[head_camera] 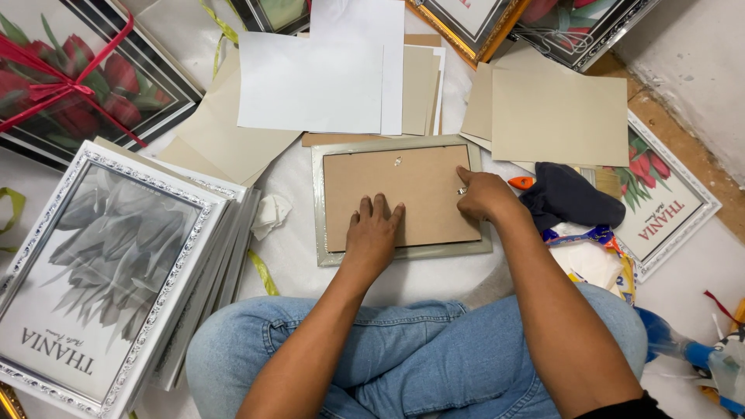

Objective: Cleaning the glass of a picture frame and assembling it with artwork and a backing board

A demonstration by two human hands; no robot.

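Left hand [372, 237] lies flat, fingers spread, on the brown backing board [403, 190] of the face-down silver picture frame [400, 254] before crossed knees, while right hand [483, 194], loosely curled and gripping nothing, presses the board's right edge.

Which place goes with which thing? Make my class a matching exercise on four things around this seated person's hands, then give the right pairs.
Things:
1. left hand
2. right hand
3. dark cloth
4. stack of silver frames

Places:
A. far left of the floor
B. flat on the brown backing board
C. at the board's right edge
D. just right of the face-down frame

Pairs: 1-B, 2-C, 3-D, 4-A
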